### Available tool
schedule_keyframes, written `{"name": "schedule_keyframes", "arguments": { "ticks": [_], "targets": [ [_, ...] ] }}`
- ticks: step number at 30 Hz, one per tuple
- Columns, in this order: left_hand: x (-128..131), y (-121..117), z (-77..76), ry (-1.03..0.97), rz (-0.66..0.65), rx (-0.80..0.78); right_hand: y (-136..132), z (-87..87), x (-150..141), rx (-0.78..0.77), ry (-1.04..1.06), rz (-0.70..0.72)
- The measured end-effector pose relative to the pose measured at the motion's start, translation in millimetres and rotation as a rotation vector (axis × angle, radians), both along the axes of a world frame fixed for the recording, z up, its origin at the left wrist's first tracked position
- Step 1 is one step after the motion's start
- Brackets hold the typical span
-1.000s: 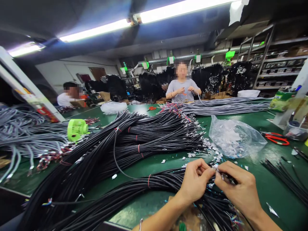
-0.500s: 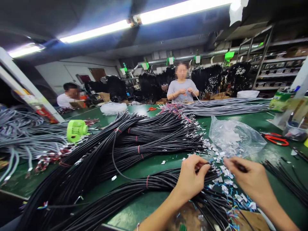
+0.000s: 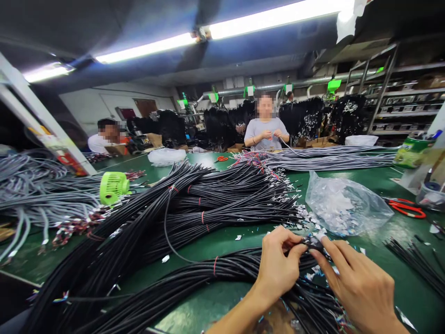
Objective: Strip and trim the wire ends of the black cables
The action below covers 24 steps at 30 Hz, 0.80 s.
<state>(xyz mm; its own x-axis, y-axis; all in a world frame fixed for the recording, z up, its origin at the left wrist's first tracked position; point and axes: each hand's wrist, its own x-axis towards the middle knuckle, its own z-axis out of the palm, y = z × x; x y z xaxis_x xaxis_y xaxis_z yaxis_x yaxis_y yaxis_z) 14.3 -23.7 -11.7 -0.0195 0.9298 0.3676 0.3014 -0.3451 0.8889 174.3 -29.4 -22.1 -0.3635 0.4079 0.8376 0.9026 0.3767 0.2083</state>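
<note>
My left hand (image 3: 280, 262) is closed in a pinch on a black cable (image 3: 307, 241) near its end, above a bundle of black cables (image 3: 239, 264) tied with a red band. From the right, my right hand (image 3: 359, 278) meets it, thumb and forefinger closed at the tip of the same cable. A small pale piece shows at those fingertips, too small to make out. The fingers partly hide the cable end. Beneath both hands lie white scraps and thin coloured wire ends.
Banded black cable bundles (image 3: 181, 208) cover the middle. A clear plastic bag (image 3: 347, 204) of scraps and red-handled scissors (image 3: 406, 208) lie to the right. Grey cables (image 3: 333, 160) stretch across the back. A green fan (image 3: 113, 188) stands left; a co-worker (image 3: 266, 127) faces me.
My right hand has moved left, from apart to meeting my left hand at the cable end. My left hand keeps its pinch. The whole view has shifted slightly.
</note>
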Motion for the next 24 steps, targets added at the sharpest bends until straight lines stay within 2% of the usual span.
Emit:
{"name": "schedule_keyframes", "arguments": {
  "ticks": [8,11,13,18,21,24],
  "targets": [
    [2.9,0.3,-3.2,0.027,0.028,0.033,-0.8,0.0,0.2,0.016,-0.051,0.012],
    [2.8,1.0,-4.1,0.007,0.020,0.013,-0.8,-1.0,1.3,-0.024,-0.006,0.040],
    [1.9,1.4,-3.4,-0.008,0.012,-0.006,0.9,-1.8,2.8,-0.098,0.111,0.117],
    [0.3,0.4,0.3,-0.044,-0.023,-0.041,5.8,4.8,4.5,-0.409,0.512,0.313],
    [0.8,-1.9,2.3,-0.009,-0.089,-0.044,5.7,11.5,2.5,-0.530,0.566,0.467],
    [1.0,-4.2,4.9,0.051,-0.120,-0.032,4.6,12.7,1.1,-0.548,0.590,0.547]
  ]
}}
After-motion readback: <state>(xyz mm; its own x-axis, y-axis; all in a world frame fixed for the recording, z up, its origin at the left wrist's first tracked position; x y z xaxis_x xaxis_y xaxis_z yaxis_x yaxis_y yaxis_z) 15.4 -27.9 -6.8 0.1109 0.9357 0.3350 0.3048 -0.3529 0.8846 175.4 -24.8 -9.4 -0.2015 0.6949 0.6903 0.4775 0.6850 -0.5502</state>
